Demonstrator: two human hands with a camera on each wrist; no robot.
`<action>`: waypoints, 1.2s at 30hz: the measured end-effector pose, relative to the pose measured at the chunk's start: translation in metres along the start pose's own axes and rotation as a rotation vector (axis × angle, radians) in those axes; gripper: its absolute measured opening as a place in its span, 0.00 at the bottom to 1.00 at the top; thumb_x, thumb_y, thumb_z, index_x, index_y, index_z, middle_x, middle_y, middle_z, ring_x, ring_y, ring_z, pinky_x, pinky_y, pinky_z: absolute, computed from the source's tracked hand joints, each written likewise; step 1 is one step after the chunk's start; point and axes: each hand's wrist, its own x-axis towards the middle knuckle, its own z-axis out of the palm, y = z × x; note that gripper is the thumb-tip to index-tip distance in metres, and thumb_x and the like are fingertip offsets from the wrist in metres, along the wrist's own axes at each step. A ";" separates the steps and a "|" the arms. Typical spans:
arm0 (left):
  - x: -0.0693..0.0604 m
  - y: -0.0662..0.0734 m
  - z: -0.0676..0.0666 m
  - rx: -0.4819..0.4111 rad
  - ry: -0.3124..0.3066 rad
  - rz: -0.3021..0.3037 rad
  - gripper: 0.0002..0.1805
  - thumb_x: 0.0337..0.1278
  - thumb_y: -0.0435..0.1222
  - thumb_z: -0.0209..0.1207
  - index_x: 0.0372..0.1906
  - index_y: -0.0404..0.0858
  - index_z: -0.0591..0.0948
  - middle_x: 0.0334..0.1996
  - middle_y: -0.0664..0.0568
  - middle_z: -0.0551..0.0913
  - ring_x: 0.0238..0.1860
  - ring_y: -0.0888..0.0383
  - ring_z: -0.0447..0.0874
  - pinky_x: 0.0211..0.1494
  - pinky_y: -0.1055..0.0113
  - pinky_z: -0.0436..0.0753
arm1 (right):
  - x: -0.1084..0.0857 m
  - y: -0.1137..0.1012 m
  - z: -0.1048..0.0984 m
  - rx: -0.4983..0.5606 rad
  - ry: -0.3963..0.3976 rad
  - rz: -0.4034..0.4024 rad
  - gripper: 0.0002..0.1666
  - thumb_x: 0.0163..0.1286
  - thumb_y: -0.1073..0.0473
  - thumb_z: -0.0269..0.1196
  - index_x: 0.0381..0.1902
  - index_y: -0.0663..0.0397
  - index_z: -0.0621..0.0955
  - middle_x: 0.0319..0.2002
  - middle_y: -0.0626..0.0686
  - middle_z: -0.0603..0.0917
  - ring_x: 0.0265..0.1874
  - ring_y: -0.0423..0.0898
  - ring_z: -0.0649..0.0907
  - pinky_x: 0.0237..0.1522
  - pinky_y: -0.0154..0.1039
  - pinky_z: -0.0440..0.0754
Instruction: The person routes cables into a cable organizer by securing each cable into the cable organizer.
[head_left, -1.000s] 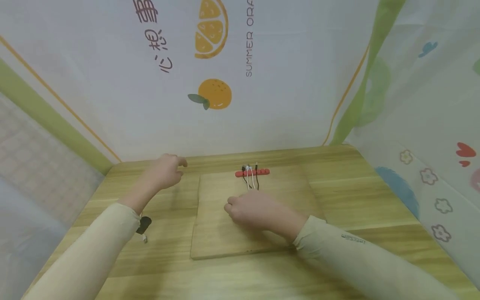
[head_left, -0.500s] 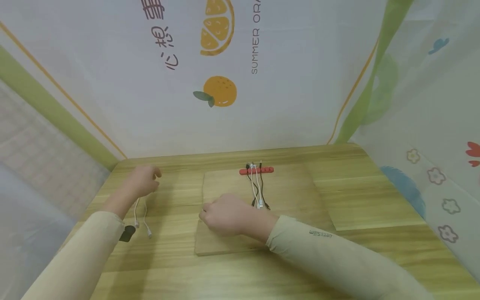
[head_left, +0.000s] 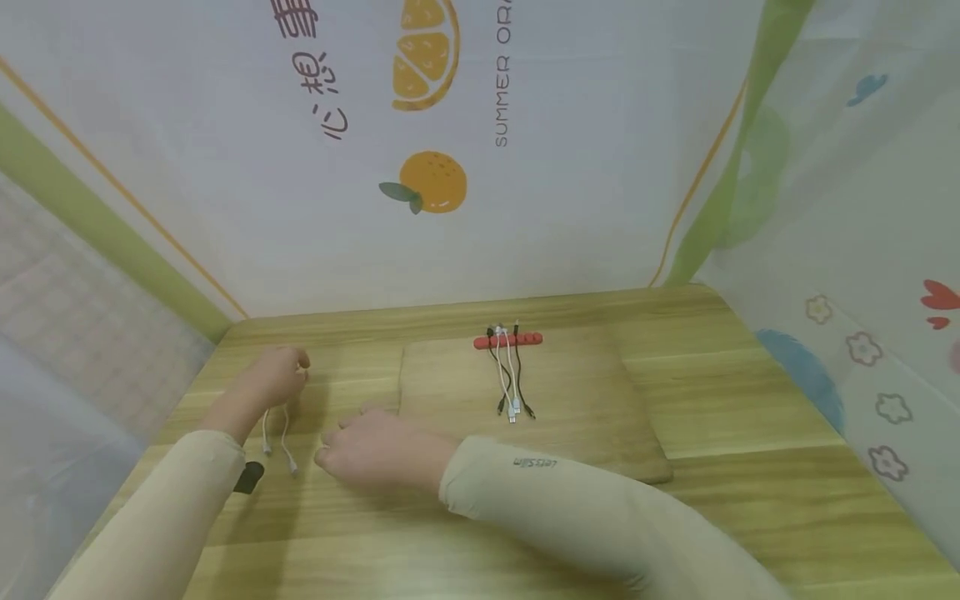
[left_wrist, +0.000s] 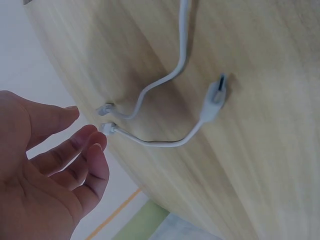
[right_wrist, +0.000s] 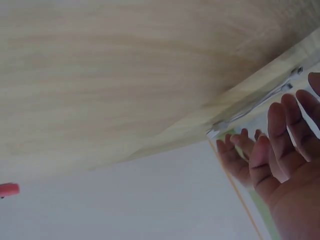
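My left hand (head_left: 276,377) hovers over the left part of the table, near two short white charging cables (head_left: 286,442). In the left wrist view its fingers are loosely bent, with a gap between thumb and fingertips and nothing gripped. One white cable (left_wrist: 162,144) has its far plug close to those fingertips. The second white cable (left_wrist: 184,45) lies beside it. My right hand (head_left: 386,448) is just left of the wooden board, its fingers relaxed and holding nothing. In the right wrist view, the left hand (right_wrist: 235,155) appears beyond the right fingers.
A red cable holder (head_left: 507,341) at the back of the wooden board (head_left: 585,408) carries several black and white cables (head_left: 513,375). A black object (head_left: 249,477) lies partly hidden by the left sleeve. A printed cloth (head_left: 570,208) hangs behind the table.
My right hand has moved left, off the board, uncovering the lower ends of the cables there. My left hand has drawn back to the left, near the white cables.
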 end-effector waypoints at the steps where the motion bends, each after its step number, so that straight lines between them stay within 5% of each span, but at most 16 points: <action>1: 0.001 -0.002 0.001 0.001 0.004 -0.001 0.23 0.76 0.30 0.49 0.66 0.17 0.72 0.65 0.15 0.73 0.67 0.17 0.71 0.67 0.27 0.77 | 0.004 -0.004 -0.001 0.007 -0.011 0.009 0.22 0.87 0.47 0.49 0.74 0.24 0.75 0.73 0.34 0.76 0.71 0.36 0.78 0.69 0.39 0.79; 7: 0.004 -0.008 0.006 0.031 0.021 0.003 0.23 0.77 0.31 0.48 0.66 0.17 0.73 0.64 0.17 0.75 0.67 0.18 0.73 0.68 0.27 0.76 | 0.020 -0.023 0.002 0.006 -0.023 0.079 0.27 0.87 0.41 0.45 0.79 0.16 0.66 0.78 0.32 0.69 0.76 0.35 0.69 0.73 0.43 0.75; 15: 0.007 -0.004 0.009 0.018 -0.024 -0.003 0.27 0.65 0.23 0.49 0.67 0.18 0.72 0.67 0.16 0.72 0.69 0.18 0.69 0.71 0.26 0.73 | 0.030 -0.039 0.003 -0.033 -0.123 0.085 0.34 0.85 0.30 0.37 0.85 0.13 0.49 0.86 0.30 0.48 0.82 0.36 0.60 0.78 0.48 0.70; 18: 0.007 -0.002 0.010 0.007 -0.044 -0.009 0.27 0.65 0.24 0.49 0.68 0.17 0.71 0.67 0.16 0.72 0.63 0.22 0.77 0.68 0.29 0.76 | 0.030 -0.045 0.002 -0.045 -0.156 0.070 0.33 0.86 0.32 0.36 0.85 0.15 0.49 0.86 0.30 0.51 0.82 0.36 0.60 0.80 0.51 0.67; 21: 0.009 -0.001 0.011 0.004 -0.049 0.000 0.27 0.62 0.24 0.51 0.66 0.17 0.73 0.63 0.17 0.76 0.58 0.26 0.81 0.65 0.31 0.80 | 0.029 -0.047 0.003 -0.056 -0.125 0.057 0.30 0.87 0.36 0.41 0.82 0.18 0.61 0.82 0.31 0.63 0.77 0.36 0.65 0.78 0.53 0.67; 26: 0.012 0.001 0.011 0.045 -0.034 0.037 0.24 0.60 0.26 0.54 0.60 0.17 0.77 0.57 0.18 0.80 0.60 0.22 0.80 0.64 0.30 0.80 | 0.027 -0.045 0.002 -0.063 -0.032 0.013 0.16 0.83 0.38 0.54 0.63 0.14 0.80 0.69 0.28 0.78 0.74 0.37 0.71 0.77 0.54 0.68; 31: 0.012 0.000 0.014 0.065 -0.026 0.052 0.23 0.58 0.25 0.54 0.58 0.17 0.78 0.60 0.15 0.77 0.64 0.18 0.75 0.67 0.28 0.77 | 0.027 -0.044 0.001 -0.047 -0.007 -0.032 0.12 0.83 0.41 0.56 0.56 0.13 0.82 0.61 0.26 0.82 0.70 0.36 0.74 0.79 0.54 0.64; 36: 0.012 0.005 0.013 0.051 -0.034 0.048 0.25 0.52 0.25 0.55 0.57 0.16 0.78 0.56 0.16 0.80 0.60 0.23 0.80 0.65 0.31 0.79 | 0.027 -0.046 0.001 -0.093 0.003 -0.059 0.13 0.84 0.43 0.54 0.54 0.13 0.82 0.56 0.24 0.83 0.63 0.35 0.77 0.79 0.56 0.63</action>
